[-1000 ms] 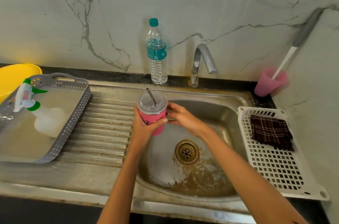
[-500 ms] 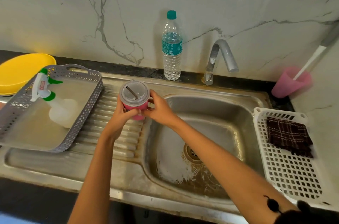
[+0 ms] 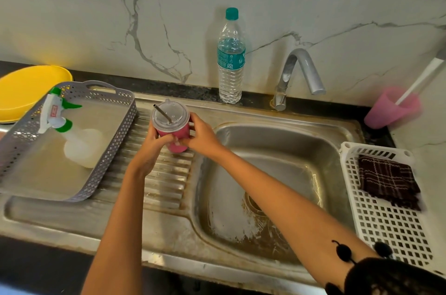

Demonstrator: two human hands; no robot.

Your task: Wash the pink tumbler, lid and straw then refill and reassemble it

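Note:
The pink tumbler (image 3: pixel 177 136) stands on the ribbed drainboard (image 3: pixel 166 181), just left of the sink basin. A clear lid (image 3: pixel 170 116) covers it and a metal straw (image 3: pixel 162 113) pokes out through the lid, tilted to the left. My left hand (image 3: pixel 154 140) wraps the tumbler's left side. My right hand (image 3: pixel 202 137) grips its right side. The fingers of both meet at the front of the cup and hide part of its wall.
A water bottle (image 3: pixel 231 58) and the tap (image 3: pixel 297 72) stand at the back. A grey basket (image 3: pixel 113 140) with a spray bottle (image 3: pixel 70 130) sits left, beside a yellow plate (image 3: pixel 26 87). A white basket (image 3: pixel 395 227) holds a dark cloth (image 3: pixel 388 181); a pink cup (image 3: pixel 392 107) holds a brush.
Both hands have carried the tumbler from over the sink basin leftward and set it down on the drainboard. The view has shifted left with it.

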